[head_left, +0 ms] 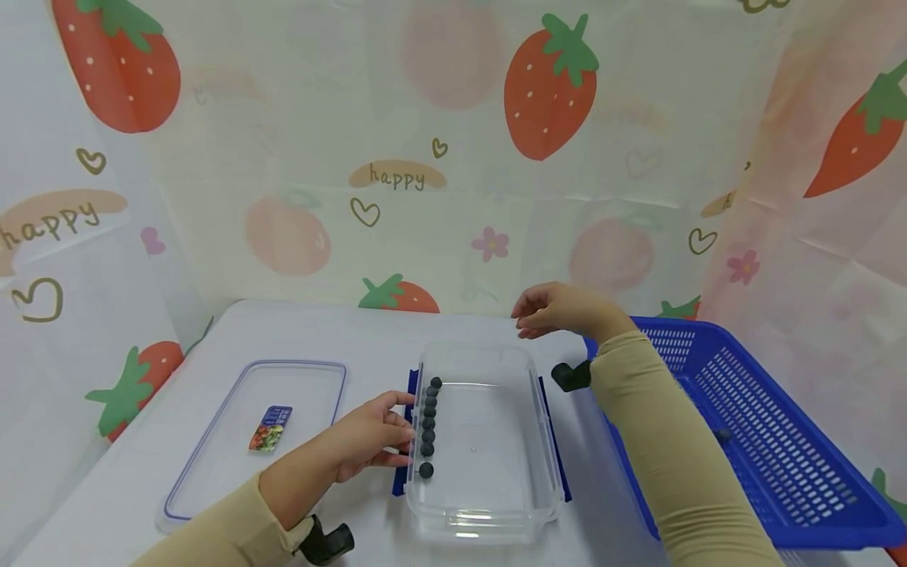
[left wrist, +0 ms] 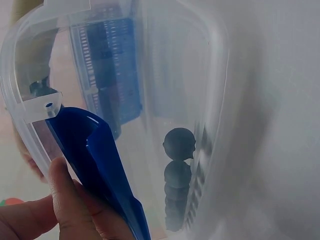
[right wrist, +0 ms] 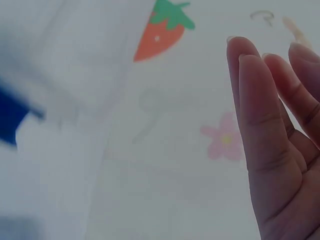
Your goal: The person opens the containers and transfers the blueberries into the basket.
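A clear plastic box (head_left: 489, 441) with blue side latches stands on the white table. Several small dark balls (head_left: 428, 425) form a line along its inner left side; the nearest ball (left wrist: 179, 143) sits slightly apart from the others in the head view. My left hand (head_left: 368, 435) touches the box's left edge at the blue latch (left wrist: 95, 155), its fingers spread along it. Beyond the box's far right corner, my right hand (head_left: 556, 309) hovers in the air, thumb near the forefinger. Nothing shows between those fingertips (right wrist: 256, 75).
To the left lies a clear lid (head_left: 212, 429) with a blue seal, a small printed packet (head_left: 271, 428) within its outline. A blue perforated basket (head_left: 794, 425) stands on the right, under the right forearm, with a small dark thing (head_left: 722, 435) in it. A printed cloth hangs behind.
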Demonstrator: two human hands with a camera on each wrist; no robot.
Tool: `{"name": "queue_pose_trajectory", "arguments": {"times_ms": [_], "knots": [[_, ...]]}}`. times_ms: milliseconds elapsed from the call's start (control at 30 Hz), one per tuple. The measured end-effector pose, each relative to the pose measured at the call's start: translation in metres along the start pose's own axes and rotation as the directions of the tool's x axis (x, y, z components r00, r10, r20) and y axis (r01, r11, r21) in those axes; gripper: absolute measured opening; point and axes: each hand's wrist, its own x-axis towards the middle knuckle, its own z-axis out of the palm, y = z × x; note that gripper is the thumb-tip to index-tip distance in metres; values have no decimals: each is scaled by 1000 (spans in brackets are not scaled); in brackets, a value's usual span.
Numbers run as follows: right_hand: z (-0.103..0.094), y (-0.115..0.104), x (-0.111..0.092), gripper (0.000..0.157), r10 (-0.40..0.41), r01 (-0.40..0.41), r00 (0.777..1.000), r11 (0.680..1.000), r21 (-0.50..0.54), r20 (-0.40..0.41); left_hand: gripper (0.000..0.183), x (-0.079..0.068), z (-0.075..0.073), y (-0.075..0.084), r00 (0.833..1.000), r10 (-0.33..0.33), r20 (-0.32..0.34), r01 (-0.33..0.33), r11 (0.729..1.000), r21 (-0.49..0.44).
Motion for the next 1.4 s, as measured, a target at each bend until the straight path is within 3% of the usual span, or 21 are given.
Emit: {"name": "queue_pose_trajectory", "arguments": {"times_ms": [267, 633, 1133, 1400], "knots": [[44, -8, 33, 21, 17, -18, 997, 1000, 12, 77, 51, 0, 0, 1, 1000, -3, -3, 3, 1000, 4], [96, -2, 66, 20, 79, -80, 985, 997, 2, 151, 52, 0, 2, 3, 1000, -24, -7, 24, 1000, 8], [120, 10, 82, 30, 143, -131, 975, 988, -78, 170, 52, 0, 0, 3, 1000, -10, -8, 10, 1000, 6], [128, 12, 83, 36, 171, -136, 970, 970, -199, 172, 52, -2, 0, 4, 1000, -11, -6, 11, 1000, 3]]}}
